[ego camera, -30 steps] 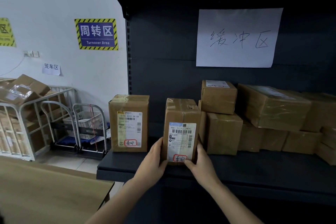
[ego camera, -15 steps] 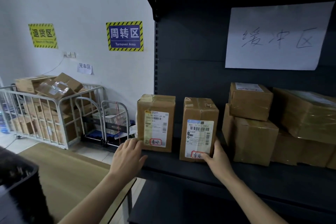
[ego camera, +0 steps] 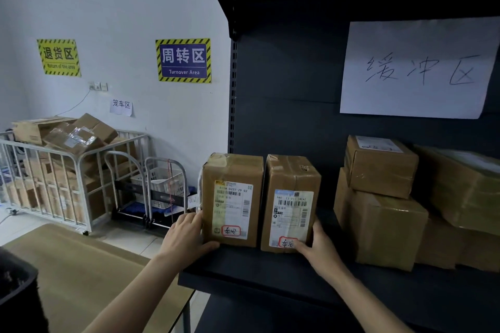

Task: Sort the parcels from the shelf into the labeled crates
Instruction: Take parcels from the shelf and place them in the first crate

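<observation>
Two upright brown parcels stand side by side on the dark shelf (ego camera: 270, 270). The left parcel (ego camera: 232, 170) carries a white label with a red-circled mark. My left hand (ego camera: 186, 235) grips its lower left edge, thumb under the front corner. The right parcel (ego camera: 290, 173) has a similar label, and my right hand (ego camera: 316, 246) holds its lower right corner, thumb on the label. Both parcels rest on the shelf, nearly touching each other.
More brown parcels (ego camera: 381, 197) are stacked on the shelf to the right under a handwritten paper sign (ego camera: 416, 67). A wooden table (ego camera: 81, 273) lies lower left with a black crate's edge (ego camera: 16, 286). A metal cage cart (ego camera: 54, 170) of boxes stands by the wall.
My left hand left the right parcel, moved left and took hold of the left parcel. The right parcel was slid left next to it. The view shifted left.
</observation>
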Demonstrator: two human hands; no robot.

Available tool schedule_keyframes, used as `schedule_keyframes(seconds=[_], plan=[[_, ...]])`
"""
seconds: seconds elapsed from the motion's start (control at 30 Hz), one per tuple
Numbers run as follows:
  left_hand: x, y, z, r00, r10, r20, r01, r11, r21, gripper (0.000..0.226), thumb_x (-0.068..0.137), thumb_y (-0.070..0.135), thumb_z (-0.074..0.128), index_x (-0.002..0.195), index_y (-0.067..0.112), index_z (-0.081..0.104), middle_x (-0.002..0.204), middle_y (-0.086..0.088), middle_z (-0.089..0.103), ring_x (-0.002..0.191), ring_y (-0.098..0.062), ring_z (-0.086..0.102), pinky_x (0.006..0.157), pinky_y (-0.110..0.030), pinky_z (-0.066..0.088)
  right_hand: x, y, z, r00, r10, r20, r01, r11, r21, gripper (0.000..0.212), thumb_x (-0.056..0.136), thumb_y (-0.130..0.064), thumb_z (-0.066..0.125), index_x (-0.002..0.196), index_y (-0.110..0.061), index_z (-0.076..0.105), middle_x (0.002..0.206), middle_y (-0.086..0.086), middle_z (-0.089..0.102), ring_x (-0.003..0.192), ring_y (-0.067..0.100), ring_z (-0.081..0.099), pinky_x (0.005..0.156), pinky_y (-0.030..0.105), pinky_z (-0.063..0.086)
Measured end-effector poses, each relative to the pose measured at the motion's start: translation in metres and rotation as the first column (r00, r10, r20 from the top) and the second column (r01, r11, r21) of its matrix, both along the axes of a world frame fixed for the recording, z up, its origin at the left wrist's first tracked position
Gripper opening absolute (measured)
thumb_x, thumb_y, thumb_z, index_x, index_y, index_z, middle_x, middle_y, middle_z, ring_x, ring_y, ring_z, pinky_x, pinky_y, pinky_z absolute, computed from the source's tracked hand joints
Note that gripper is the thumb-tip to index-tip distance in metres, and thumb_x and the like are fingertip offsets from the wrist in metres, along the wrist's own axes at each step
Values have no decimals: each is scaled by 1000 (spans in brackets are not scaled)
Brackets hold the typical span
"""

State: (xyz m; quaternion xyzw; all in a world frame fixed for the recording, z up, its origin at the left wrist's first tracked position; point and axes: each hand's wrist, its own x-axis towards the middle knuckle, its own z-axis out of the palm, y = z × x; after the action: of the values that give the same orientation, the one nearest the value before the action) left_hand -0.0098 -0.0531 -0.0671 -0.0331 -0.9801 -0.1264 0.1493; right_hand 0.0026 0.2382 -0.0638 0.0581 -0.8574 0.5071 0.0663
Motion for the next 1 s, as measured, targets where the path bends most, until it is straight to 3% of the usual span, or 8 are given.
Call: schedule_keyframes(seconds=[0.33,0.5,0.6,0.77,1.0], plan=[[3,7,-4,1000,16,-3,-15,975,223,59,77,39,71,122,16,42,123,-2,56,118,-20,48,94,-33,45,0,-4,4,999,36,-11,-36,999,-4,76,86,-6,62,146,-23,19,139,-2,47,130,13,41,95,18,32],[25,11,4,999,25,-36,-8,910,415,58,79,27,72,126,15,40,119,-2,60,109,-20,57,83,-26,46,8,-3,20,990,104,-93,-107,994,-27,71,88,-7,60,144,-27,21,136,-8,45,119,-2,37,94,13,30],[39,11,14,996,43,-80,1,878,479,59,78,24,72,128,16,40,115,-1,62,103,-17,59,80,-24,45,14,-3,28,982,144,-121,-150,988,-42,68,89,-9,59,144,-26,22,136,-8,45,118,-2,36,96,16,30],[66,9,25,990,77,-122,-5,863,505,56,78,20,71,126,17,42,112,2,65,94,-8,58,80,-22,47,25,-5,33,974,194,-118,-203,977,-70,66,90,-9,57,144,-23,22,139,-3,45,115,-2,35,96,19,29],[112,9,31,977,131,-167,-35,876,480,57,79,21,71,128,17,42,106,11,59,100,-8,58,82,-20,48,42,-9,32,947,300,-113,-312,945,-102,64,90,-9,56,144,-22,24,136,-4,47,115,0,37,97,21,31]])
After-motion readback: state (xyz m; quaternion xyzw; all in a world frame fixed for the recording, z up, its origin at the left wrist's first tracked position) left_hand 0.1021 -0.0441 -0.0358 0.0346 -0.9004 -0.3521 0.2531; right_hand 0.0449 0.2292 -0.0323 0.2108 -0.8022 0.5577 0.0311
